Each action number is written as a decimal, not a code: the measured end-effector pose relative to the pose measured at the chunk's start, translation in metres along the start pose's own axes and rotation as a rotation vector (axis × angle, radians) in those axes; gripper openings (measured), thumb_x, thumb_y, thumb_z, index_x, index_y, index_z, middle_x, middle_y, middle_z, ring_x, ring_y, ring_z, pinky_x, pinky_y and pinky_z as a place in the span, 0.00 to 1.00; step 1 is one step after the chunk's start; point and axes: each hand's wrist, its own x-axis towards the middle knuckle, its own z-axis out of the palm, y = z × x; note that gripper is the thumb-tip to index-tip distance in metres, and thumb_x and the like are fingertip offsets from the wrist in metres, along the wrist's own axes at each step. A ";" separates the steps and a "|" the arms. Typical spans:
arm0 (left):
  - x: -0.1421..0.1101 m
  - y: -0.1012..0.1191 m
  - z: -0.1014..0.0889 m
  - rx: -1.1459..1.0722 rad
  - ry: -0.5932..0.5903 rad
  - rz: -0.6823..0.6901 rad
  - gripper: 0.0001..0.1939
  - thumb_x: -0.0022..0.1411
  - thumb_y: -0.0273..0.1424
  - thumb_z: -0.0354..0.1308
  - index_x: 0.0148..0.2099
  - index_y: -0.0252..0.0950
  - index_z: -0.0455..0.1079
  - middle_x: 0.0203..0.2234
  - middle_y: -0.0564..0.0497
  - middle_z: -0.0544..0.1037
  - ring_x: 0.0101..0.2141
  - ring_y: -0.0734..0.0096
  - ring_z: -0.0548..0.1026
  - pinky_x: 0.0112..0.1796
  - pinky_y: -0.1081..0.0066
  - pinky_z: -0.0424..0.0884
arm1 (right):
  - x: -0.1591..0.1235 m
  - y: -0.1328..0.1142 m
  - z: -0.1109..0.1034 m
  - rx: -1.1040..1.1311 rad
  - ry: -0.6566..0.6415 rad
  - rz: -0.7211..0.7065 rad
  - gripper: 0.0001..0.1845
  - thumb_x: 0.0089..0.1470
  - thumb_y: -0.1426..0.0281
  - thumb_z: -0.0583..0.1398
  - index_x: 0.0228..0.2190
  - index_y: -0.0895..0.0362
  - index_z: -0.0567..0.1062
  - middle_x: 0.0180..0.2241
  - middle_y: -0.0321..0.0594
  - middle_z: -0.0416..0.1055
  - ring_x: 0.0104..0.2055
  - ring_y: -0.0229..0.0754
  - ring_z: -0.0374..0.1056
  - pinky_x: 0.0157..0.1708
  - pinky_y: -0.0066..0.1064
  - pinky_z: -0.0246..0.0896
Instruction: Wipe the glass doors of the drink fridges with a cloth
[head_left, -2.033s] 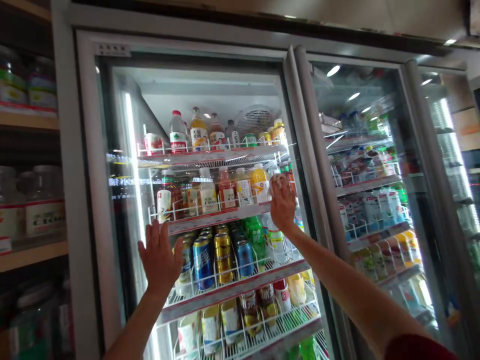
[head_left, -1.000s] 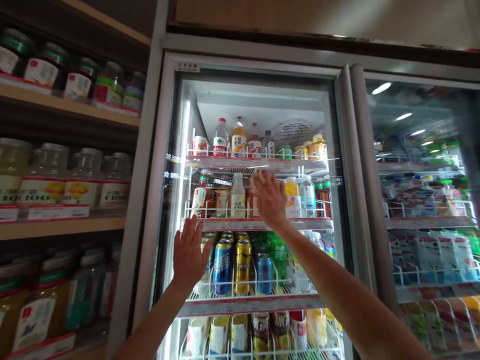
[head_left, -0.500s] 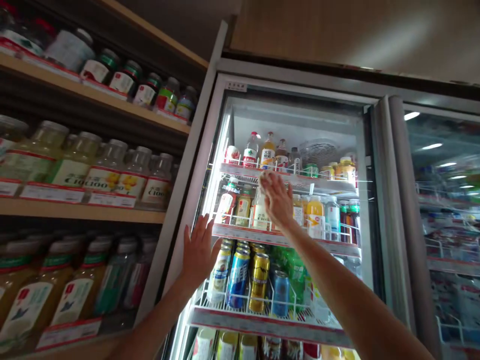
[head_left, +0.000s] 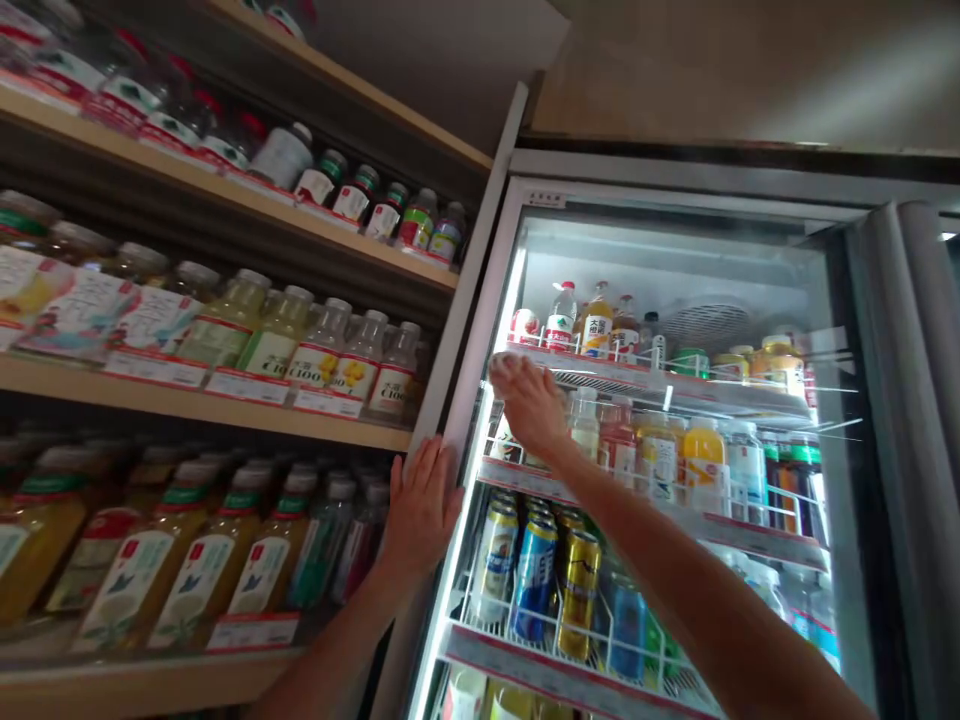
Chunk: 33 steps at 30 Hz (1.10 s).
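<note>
My right hand [head_left: 534, 408] is closed on a small whitish cloth [head_left: 507, 363], pressed against the glass door [head_left: 645, 240] of a lit drinks fridge, near its left side. Part of the cloth is hidden by the fingers. My left hand [head_left: 422, 505] is open, its fingers spread, resting on the fridge's frame at the left edge of the door. Behind the glass, bottles stand on the upper racks and a blue can [head_left: 534, 575] and a gold can [head_left: 580, 590] lower down.
On the left, wooden shelves [head_left: 360, 432] carry rows of juice bottles [head_left: 264, 560] with price labels along the edges. A vertical door handle [head_left: 877, 400] is at the right. A wooden panel [head_left: 712, 90] spans the top.
The view has turned left, bringing more of the shelves in. My right hand has slid left across the glass with the cloth. My left hand has stayed by the door's left edge.
</note>
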 end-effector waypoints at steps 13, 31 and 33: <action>-0.010 -0.011 -0.017 0.007 -0.021 -0.025 0.25 0.64 0.36 0.42 0.61 0.32 0.55 0.59 0.39 0.60 0.60 0.58 0.57 0.59 0.53 0.46 | -0.042 -0.029 0.007 0.084 -0.188 -0.359 0.29 0.52 0.72 0.53 0.56 0.46 0.60 0.62 0.33 0.52 0.65 0.45 0.43 0.62 0.47 0.37; -0.019 0.097 0.006 -0.116 -0.263 0.063 0.25 0.65 0.36 0.42 0.61 0.33 0.53 0.61 0.39 0.57 0.62 0.57 0.51 0.59 0.46 0.48 | -0.124 0.100 -0.053 -0.123 0.050 0.333 0.26 0.57 0.68 0.49 0.57 0.51 0.59 0.64 0.41 0.47 0.65 0.52 0.41 0.59 0.55 0.36; -0.025 0.119 0.009 -0.132 -0.317 0.055 0.26 0.65 0.38 0.42 0.61 0.31 0.52 0.61 0.39 0.56 0.63 0.57 0.50 0.59 0.47 0.47 | -0.144 0.110 -0.067 -0.106 0.025 0.324 0.26 0.57 0.68 0.48 0.57 0.53 0.60 0.63 0.43 0.48 0.65 0.54 0.42 0.58 0.55 0.38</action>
